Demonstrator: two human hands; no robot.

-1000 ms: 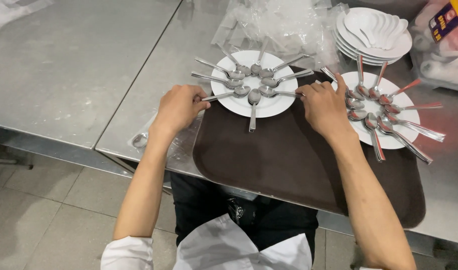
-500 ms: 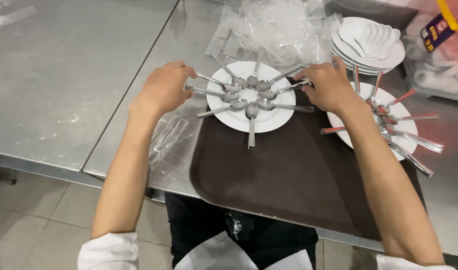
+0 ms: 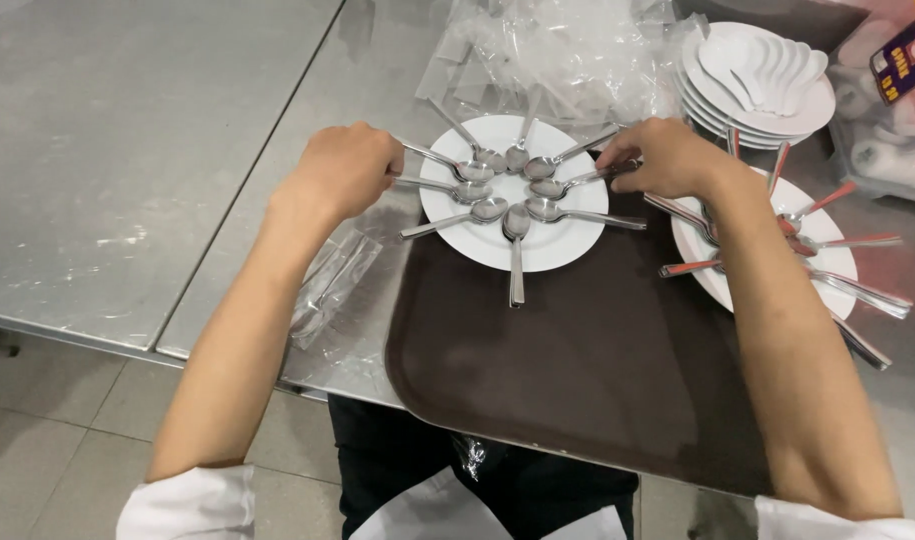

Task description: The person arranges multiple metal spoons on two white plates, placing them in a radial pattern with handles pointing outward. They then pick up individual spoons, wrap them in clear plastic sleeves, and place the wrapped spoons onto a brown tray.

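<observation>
A white plate (image 3: 567, 250) sits at the far end of a dark brown tray (image 3: 577, 380). Several metal spoons (image 3: 515, 250) lie on it in a fan, bowls at the centre and handles pointing out. My left hand (image 3: 342, 170) is at the plate's left edge, its fingers closed over the handles of the left-hand spoons. At the plate's upper right, my right hand (image 3: 667, 155) pinches the handle of a spoon (image 3: 577, 180). My right forearm crosses a second white plate (image 3: 827, 235) that holds more spoons.
The tray overhangs the near edge of a steel table (image 3: 127, 150). Crumpled clear plastic (image 3: 557, 50) lies behind the plate, and a clear plastic bag (image 3: 327, 280) lies left of the tray. A stack of white plates (image 3: 712, 100) topped with white soup spoons stands at the back right.
Both hands have moved from the plate's near side out to its left and right edges and onto spoon handles. The view has shifted closer.
</observation>
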